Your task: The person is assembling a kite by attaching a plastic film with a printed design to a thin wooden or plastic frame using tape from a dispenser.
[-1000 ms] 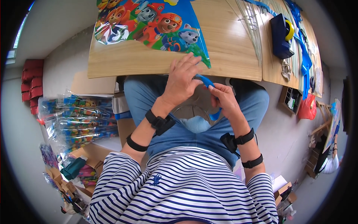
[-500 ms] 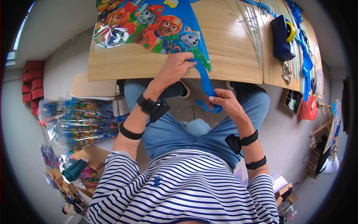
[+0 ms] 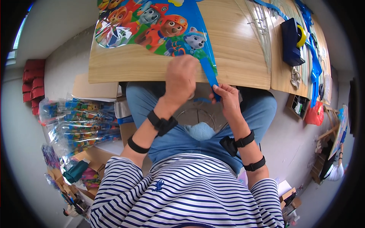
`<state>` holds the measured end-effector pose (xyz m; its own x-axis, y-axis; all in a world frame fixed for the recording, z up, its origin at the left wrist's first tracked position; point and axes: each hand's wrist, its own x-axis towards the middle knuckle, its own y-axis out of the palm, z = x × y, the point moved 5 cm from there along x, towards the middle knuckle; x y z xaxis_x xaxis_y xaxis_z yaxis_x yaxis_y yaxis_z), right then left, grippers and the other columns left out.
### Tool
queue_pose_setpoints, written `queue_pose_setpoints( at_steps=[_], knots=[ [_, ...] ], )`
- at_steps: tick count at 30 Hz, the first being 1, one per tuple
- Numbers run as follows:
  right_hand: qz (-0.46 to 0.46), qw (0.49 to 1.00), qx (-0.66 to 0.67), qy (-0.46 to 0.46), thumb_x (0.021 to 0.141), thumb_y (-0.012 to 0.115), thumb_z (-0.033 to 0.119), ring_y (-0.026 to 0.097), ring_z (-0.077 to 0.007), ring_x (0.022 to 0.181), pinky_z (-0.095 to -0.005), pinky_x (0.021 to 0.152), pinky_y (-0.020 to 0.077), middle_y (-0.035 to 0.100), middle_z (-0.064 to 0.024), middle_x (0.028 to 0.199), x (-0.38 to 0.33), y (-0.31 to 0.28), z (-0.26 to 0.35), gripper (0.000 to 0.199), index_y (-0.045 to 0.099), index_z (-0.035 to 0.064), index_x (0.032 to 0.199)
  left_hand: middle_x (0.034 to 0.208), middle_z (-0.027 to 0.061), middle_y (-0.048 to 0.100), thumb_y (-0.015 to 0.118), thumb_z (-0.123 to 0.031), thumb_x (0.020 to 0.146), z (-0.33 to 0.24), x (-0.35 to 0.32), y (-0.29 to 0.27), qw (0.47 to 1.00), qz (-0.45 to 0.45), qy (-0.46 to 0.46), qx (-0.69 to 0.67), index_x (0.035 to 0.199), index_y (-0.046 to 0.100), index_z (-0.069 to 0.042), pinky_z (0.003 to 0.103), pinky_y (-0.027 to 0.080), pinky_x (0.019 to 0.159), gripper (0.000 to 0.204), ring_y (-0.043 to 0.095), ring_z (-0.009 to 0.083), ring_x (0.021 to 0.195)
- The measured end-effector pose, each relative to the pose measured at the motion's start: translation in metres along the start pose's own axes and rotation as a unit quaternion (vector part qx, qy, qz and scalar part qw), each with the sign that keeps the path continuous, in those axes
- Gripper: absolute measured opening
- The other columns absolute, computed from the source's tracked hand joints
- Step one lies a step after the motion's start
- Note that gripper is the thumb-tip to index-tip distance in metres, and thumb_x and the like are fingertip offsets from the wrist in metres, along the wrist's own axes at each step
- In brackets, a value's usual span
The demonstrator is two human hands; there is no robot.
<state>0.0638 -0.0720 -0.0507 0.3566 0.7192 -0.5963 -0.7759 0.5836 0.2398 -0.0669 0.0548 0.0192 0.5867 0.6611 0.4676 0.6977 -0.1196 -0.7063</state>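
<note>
A flat blue ribbon (image 3: 209, 72) slants down from the lower right edge of a glossy printed plastic sheet (image 3: 156, 26) and hangs past the table's front edge. My right hand (image 3: 229, 99) pinches its lower part between thumb and fingers. Close by on the left, my left hand (image 3: 181, 76) is raised over the table edge, curled and smeared by motion; its fingertips are hidden. Whether it touches the ribbon cannot be made out. Cartoon dogs cover the sheet, which lies on the wooden table (image 3: 125, 66).
At the right stand a dark blue tape dispenser (image 3: 292, 47) with a yellow roll, thin pale rods (image 3: 260, 41) and more blue ribbon (image 3: 315, 72). A red bag (image 3: 314, 114) is below. Packed printed plastic sheets (image 3: 85, 121) are piled at left, near red stacks (image 3: 34, 81).
My left hand has come away from the ribbon's upper end and moved slightly down. The ribbon now lies straighter against the sheet's edge; my right hand has risen a little, still pinching it.
</note>
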Motion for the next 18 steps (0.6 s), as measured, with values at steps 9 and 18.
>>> queue_pose_setpoints(
  at_steps=[9,18],
  knots=[
    [-0.016,0.999,0.005,0.03,0.091,0.065,0.011,0.058,-0.0139,0.054,-0.0255,0.05,0.0442,0.065,-0.0095,0.067,-0.007,-0.005,-0.007,0.015,0.065,-0.001,0.082,0.133,0.0196,0.056,0.062,-0.01,0.077,-0.039,-0.034,0.04,0.994,0.1,0.025,0.023,0.122,0.059,0.005,0.051,0.03,0.113,0.047,0.047,0.0331,0.131],
    [-0.02,0.999,0.019,0.028,0.091,0.065,0.012,0.058,-0.0132,0.055,-0.0248,0.049,0.0443,0.065,-0.0087,0.067,-0.007,-0.007,-0.01,0.015,0.066,-0.0009,0.083,0.134,0.0153,0.056,0.061,-0.005,0.084,-0.039,-0.031,0.04,0.994,0.113,0.009,0.012,0.123,0.059,0.002,0.051,0.028,0.113,0.04,0.046,0.0303,0.133]
  ],
)
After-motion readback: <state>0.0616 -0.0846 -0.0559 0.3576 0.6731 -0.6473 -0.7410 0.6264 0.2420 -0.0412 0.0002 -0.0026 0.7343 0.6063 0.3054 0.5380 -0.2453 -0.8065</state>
